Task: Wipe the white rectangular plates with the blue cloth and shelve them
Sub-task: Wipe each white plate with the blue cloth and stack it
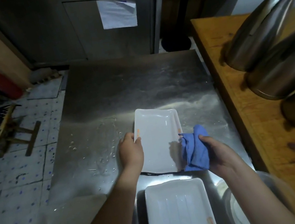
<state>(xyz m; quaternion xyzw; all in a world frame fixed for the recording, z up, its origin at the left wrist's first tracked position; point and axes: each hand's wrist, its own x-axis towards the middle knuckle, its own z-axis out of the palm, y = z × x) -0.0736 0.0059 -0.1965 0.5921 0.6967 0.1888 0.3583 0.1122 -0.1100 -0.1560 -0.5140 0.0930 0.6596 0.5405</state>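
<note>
The white rectangular plate [157, 139] is glossy and shallow, with a raised rim and faint orange marks on its side edges. Its long axis runs away from the person. It sits over the wet steel surface [119, 89], its near end seemingly lifted, though the dark line beneath is hard to read. The left hand [130, 150] grips its left rim. The right hand [217, 151] clutches the bunched blue cloth [195, 150] against its right edge, hiding that rim. A second plate [178, 210], nearer, is cut off at the bottom.
</note>
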